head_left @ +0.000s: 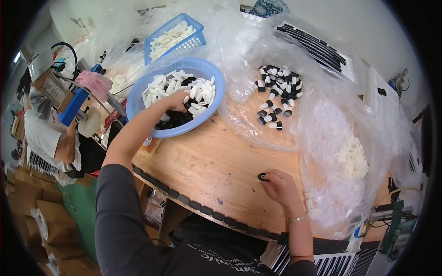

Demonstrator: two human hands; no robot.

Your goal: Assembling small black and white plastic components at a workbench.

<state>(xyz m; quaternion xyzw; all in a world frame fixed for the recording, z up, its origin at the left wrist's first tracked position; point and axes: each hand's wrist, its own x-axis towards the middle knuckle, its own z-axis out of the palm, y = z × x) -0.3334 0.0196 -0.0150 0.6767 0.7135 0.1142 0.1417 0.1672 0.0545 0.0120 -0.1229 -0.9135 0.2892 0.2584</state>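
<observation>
A round blue basin (219, 92) on the table holds elongated white plastic pieces (162, 87) and black caps (175, 120). Reaching into it, my left hand (177, 101) has its fingers down among the pieces, where the fingertips are hidden. Lower right, over the bare wood, my right hand (280, 185) pinches a small black cap (262, 177) between thumb and fingers. Beyond that hand, a loose pile of black caps with white tips (279, 89) lies on clear plastic sheeting.
A blue basket (200, 39) of white pieces stands behind the basin. Clear bags (322, 184) with white pieces spread along the right. Black strips (313, 46) lie at the back. A bench machine (73, 106) and a seated person (48, 138) are at left. Dark padding (184, 199) lines the table edge (152, 172).
</observation>
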